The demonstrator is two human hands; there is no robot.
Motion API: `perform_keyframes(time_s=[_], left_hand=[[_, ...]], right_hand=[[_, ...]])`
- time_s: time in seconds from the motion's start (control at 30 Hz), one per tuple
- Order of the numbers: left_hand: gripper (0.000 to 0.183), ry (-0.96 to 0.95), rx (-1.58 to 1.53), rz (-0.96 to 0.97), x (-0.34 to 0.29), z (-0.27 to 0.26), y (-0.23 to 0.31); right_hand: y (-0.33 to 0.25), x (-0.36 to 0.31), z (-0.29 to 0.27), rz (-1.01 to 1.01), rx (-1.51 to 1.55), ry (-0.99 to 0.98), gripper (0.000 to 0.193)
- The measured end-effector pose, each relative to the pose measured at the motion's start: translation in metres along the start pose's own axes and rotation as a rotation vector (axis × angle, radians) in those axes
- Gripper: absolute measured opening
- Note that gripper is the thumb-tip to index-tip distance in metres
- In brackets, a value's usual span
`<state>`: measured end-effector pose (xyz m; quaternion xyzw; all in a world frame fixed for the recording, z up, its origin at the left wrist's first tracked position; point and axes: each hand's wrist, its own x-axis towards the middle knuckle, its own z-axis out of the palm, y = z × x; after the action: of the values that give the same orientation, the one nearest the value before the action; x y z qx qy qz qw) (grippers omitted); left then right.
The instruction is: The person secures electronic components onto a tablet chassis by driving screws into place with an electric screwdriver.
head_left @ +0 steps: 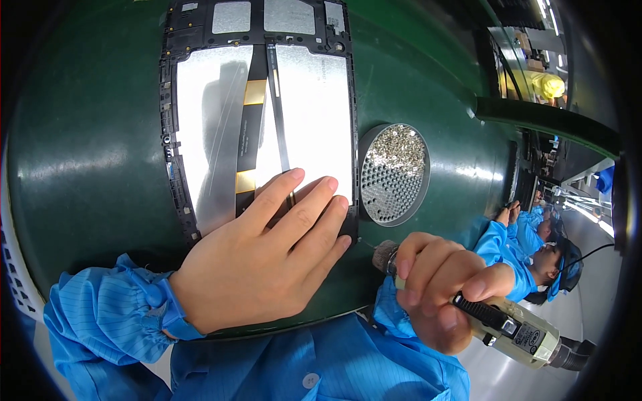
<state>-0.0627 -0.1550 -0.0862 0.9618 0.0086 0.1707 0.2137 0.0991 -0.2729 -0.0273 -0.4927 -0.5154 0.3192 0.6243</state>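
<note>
- The left hand lies palm down in the lower middle of the frame, fingers loosely spread over the lower part of a flat device panel; it grips nothing.
- The right hand, in the lower right of the frame, is wrapped around a pale power screwdriver, the thumb by its black lever.
- The screwdriver's nose points left, toward the panel's lower right corner; whether its thin bit touches the panel I cannot tell.
- The panel fills the upper middle of the frame, flat on a green surface, with a black border and shiny silver plates.
- A wide black strip with gold bands and a narrow black strip run down its middle, their lower ends under or near the left hand.
- Just beside the panel's right edge sits a round grey dish, small screws heaped in its upper part, a dimpled plate showing below.
- At the right of the frame, other people in blue sit along the surface.
</note>
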Motion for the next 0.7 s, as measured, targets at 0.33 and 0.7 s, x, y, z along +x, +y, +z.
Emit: perform_keyframes(time_s=[0.33, 0.7], left_hand=[[0.023, 0.022, -0.001, 0.002, 0.0013, 0.0005, 0.0008], [0.022, 0.036, 0.0, -0.017, -0.002, 0.0007, 0.0012]], right_hand=[[-0.001, -0.0014, 0.0031, 0.012, -0.018, 0.021, 0.025], [0.0019, 0.0001, 0.0098, -0.001, -0.034, 0.021, 0.024]])
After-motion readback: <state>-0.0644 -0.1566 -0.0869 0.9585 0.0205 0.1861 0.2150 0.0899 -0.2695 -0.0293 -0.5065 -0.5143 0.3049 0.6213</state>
